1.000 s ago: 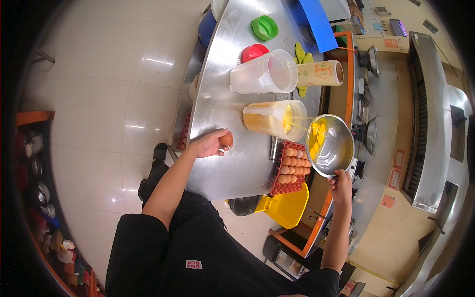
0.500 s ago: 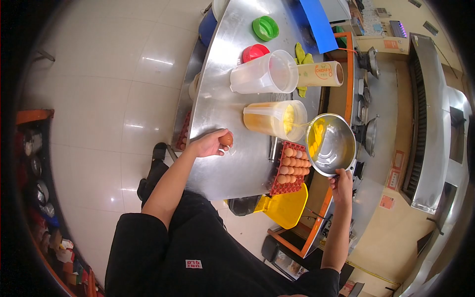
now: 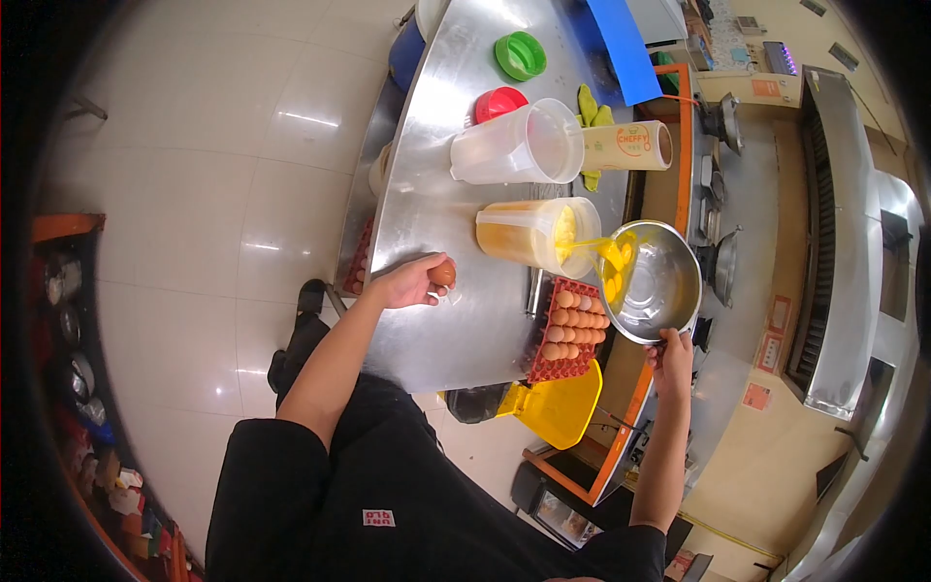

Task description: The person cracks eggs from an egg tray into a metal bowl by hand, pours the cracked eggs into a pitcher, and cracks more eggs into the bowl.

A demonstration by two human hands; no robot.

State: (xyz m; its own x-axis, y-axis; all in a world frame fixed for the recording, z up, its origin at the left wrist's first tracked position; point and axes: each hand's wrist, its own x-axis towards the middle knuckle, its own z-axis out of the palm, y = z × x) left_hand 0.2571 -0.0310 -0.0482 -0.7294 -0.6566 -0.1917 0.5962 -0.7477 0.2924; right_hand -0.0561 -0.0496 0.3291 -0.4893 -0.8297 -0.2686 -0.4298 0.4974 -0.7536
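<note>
My left hand [image 3: 412, 282] is wrapped round a brown egg [image 3: 443, 273] above the steel table [image 3: 427, 339]. My right hand [image 3: 669, 359] grips the near rim of a metal bowl [image 3: 664, 291], which is tilted toward a clear plastic jug [image 3: 514, 231]. Yolks and egg white run over the bowl's lip into the jug, which has yellow-orange liquid in it. Beside the bowl, a red egg tray [image 3: 548, 370] bears several brown eggs [image 3: 572, 325].
An empty clear jug [image 3: 495, 148] stands beyond the full one, near a red lid [image 3: 499, 101], a green lid [image 3: 521, 56], a CHEFFY roll [image 3: 626, 145] and green gloves [image 3: 590, 105]. A yellow bin lid [image 3: 567, 407] sits below the table's edge. Pans [image 3: 722, 267] line the right.
The bowl has tipped further toward the jug, and yolks have slid to its lip and over it. The stream has grown thicker. My left hand has stayed about where it was.
</note>
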